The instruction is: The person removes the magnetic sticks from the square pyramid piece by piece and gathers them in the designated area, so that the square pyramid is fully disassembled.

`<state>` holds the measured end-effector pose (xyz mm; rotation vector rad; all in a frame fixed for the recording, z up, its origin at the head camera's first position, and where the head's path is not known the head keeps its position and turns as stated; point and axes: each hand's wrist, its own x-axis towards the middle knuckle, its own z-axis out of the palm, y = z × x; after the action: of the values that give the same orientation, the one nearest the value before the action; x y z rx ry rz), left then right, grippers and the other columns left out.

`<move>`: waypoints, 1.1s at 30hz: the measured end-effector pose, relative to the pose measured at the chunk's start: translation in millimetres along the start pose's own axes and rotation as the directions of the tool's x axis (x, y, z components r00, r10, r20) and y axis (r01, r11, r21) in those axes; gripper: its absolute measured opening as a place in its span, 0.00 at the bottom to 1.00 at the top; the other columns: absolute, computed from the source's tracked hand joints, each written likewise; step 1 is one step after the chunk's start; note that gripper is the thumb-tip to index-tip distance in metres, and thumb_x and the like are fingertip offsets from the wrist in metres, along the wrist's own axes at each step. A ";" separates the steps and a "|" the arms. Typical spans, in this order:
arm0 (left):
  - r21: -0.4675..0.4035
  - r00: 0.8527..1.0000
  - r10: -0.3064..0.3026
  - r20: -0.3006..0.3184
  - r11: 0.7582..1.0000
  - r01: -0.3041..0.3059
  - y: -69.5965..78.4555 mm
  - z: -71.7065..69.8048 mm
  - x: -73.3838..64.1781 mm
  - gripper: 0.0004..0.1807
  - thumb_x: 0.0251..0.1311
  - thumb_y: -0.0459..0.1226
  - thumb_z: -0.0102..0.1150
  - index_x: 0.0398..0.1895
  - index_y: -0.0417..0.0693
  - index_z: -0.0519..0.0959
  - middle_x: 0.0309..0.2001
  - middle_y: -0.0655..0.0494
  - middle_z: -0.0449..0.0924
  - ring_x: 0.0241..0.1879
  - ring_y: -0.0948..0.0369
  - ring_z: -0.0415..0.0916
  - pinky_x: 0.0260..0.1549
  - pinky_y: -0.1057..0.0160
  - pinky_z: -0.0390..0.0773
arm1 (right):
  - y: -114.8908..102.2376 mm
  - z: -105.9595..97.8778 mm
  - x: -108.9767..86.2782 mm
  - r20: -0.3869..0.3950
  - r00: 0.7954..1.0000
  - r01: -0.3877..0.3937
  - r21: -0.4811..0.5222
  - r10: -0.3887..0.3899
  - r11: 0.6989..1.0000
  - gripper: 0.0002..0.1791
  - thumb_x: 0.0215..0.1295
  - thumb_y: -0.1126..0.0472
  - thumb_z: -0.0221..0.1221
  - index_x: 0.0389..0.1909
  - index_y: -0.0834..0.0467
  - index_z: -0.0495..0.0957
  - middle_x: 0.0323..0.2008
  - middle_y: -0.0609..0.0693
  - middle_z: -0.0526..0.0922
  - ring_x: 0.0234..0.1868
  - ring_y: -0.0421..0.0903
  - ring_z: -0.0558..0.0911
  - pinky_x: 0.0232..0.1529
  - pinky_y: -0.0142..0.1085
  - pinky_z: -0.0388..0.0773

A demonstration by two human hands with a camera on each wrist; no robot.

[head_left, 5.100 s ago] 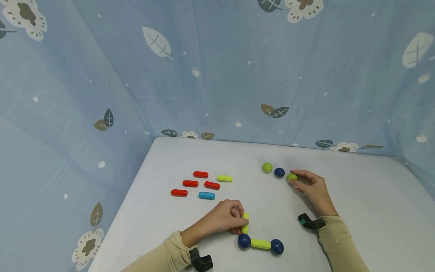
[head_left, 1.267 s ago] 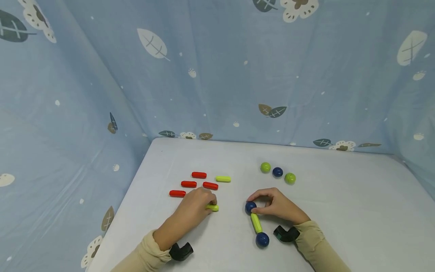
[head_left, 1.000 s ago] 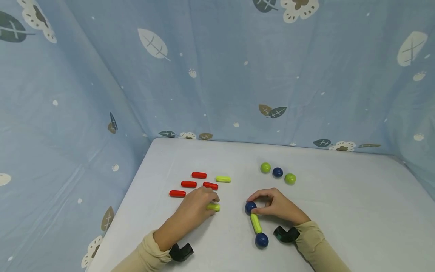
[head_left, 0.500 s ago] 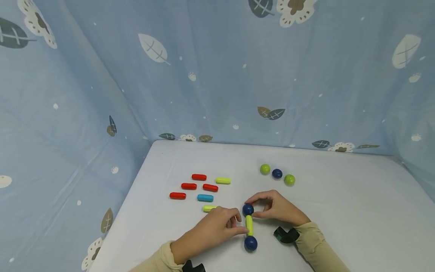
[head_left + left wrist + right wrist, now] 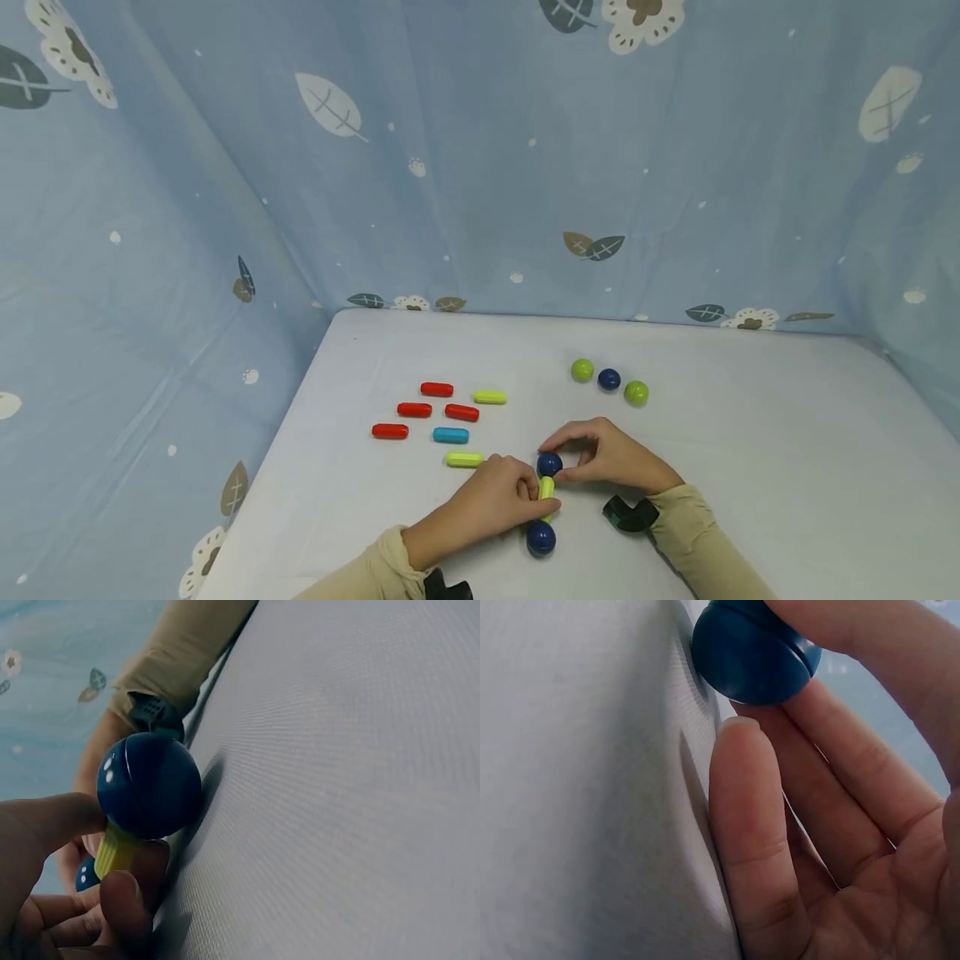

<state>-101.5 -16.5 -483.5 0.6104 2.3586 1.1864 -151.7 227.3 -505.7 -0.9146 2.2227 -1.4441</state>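
Note:
A yellow-green rod (image 5: 547, 487) joins two dark blue balls, forming a short bar that points away from me. My left hand (image 5: 491, 500) pinches this rod between thumb and fingers. Close below the thumb sits the near blue ball (image 5: 541, 538), which looms large in the left wrist view. Thumb and fingers of my right hand (image 5: 618, 458) grip the far blue ball (image 5: 550, 464). In the right wrist view that same ball (image 5: 750, 656) lies between thumb and fingers, close over the white surface. A loose yellow-green rod (image 5: 464, 459) lies just beyond my left hand.
Several red rods (image 5: 414, 410), a light blue rod (image 5: 451, 435) and another yellow-green rod (image 5: 490, 397) lie at left on the white table (image 5: 750, 433). At back right, a blue ball (image 5: 609, 379) sits between two green balls (image 5: 582, 370). Patterned blue cloth (image 5: 480, 167) hangs behind.
My left hand has let go of a yellow-green rod below the light blue one and moved right to the joined rod. The near ball has swung left. My right hand keeps hold of the far ball.

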 end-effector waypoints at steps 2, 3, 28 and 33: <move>-0.026 1.000 0.002 0.003 1.000 -0.002 -1.8 -0.1 0.9 0.19 0.60 0.49 0.73 0.16 0.56 0.79 0.08 0.71 0.68 0.07 0.75 0.63 0.10 0.75 0.58 | -1.8 -0.5 0.0 0.004 1.000 -0.020 -0.004 0.020 1.000 0.19 0.60 0.56 0.74 0.52 0.51 0.86 0.50 0.50 0.89 0.33 0.33 0.81 0.28 0.32 0.83; -0.034 1.000 0.004 0.006 0.999 -0.004 -2.3 -0.3 1.1 0.19 0.60 0.49 0.73 0.16 0.56 0.79 0.07 0.71 0.68 0.07 0.75 0.63 0.10 0.75 0.58 | -2.6 -0.5 0.1 0.006 1.000 -0.031 -0.007 0.031 1.000 0.18 0.60 0.56 0.74 0.52 0.51 0.86 0.49 0.49 0.89 0.31 0.33 0.81 0.28 0.32 0.82; -0.157 0.996 -0.039 0.082 0.986 0.051 -4.7 -7.2 0.8 0.17 0.61 0.47 0.72 0.18 0.54 0.78 0.07 0.67 0.69 0.06 0.71 0.67 0.11 0.75 0.64 | -5.7 3.9 1.1 -0.022 0.993 -0.113 0.058 0.115 0.992 0.16 0.58 0.62 0.73 0.48 0.57 0.85 0.50 0.60 0.84 0.24 0.38 0.86 0.30 0.35 0.85; -0.170 0.995 -0.030 0.092 0.984 0.046 -6.4 -8.7 2.7 0.17 0.62 0.46 0.71 0.19 0.53 0.78 0.07 0.66 0.70 0.06 0.71 0.67 0.11 0.74 0.64 | -5.3 3.6 1.8 -0.030 0.993 -0.109 0.059 0.110 0.992 0.16 0.58 0.62 0.73 0.48 0.58 0.85 0.50 0.62 0.84 0.26 0.38 0.86 0.31 0.35 0.86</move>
<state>-109.7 -24.0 -484.5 0.5460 2.1571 1.3009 -149.1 222.2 -502.4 -0.7432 2.2064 -1.4747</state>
